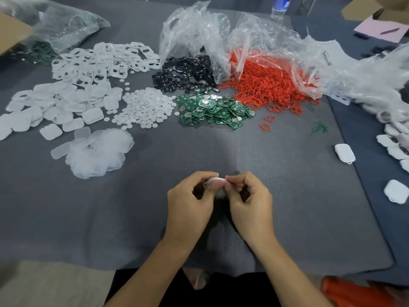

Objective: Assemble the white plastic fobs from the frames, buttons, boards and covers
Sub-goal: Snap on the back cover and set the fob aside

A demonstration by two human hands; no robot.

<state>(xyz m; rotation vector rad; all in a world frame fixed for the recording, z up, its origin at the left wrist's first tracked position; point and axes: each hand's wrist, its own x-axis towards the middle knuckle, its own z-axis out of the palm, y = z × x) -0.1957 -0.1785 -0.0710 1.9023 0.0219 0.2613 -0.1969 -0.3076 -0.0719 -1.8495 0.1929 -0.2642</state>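
- Currently pinches a white fob part (215, 180) between the curled fingertips of the left hand (190, 200) and the right hand (252, 200), just above the grey mat (243, 147), close to its near edge.
- Cannot tell how many layers already fitted; hides most of the part behind fingers.
- Probably squeezes pieces together; risks snapping them askew under uneven pressure, leaving a gap along one edge.
- Could trap or shift a button or board inside, judging by so tight a grip.
- Might let a small piece slip onto the mat, easily lost against the stray white button discs (146, 109) farther ahead.
- Would then need a long reach to the green boards (214, 109) or the white covers (62, 107) at far left for a replacement.
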